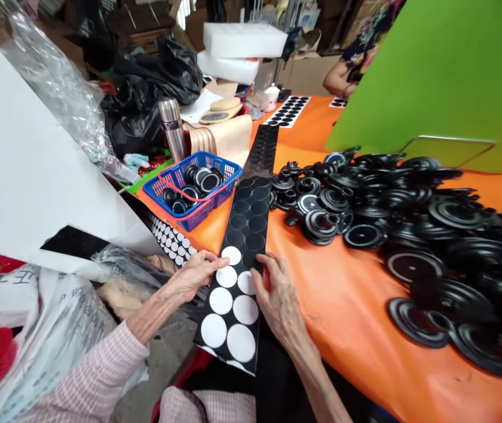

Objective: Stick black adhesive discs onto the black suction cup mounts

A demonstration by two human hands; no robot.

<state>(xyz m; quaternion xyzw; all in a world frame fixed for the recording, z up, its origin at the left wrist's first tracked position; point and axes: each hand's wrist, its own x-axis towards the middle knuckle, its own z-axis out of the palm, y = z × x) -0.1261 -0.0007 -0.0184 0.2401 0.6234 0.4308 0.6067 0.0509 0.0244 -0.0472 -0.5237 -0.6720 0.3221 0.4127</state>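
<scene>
A long black strip of round die-cut stickers (250, 220) runs from my lap over the orange table edge. Its near part shows several bare white circles (221, 301); farther up, the circles are black. My left hand (196, 275) pinches the strip's left edge beside the topmost white circle. At the right edge, my right hand (280, 296) has its thumb and bent fingers closed on the strip, near the lowest black circle in the right row. Right of the strip lies a large heap of black round suction-cup-like parts (365, 202).
A blue basket (192, 220) holding several black round parts stands left of the strip. Behind it are a steel flask (172, 129) and black plastic bags (149, 88). A green panel (445, 76) rises at right. Another person's arm (339, 79) is across the orange table (321, 288).
</scene>
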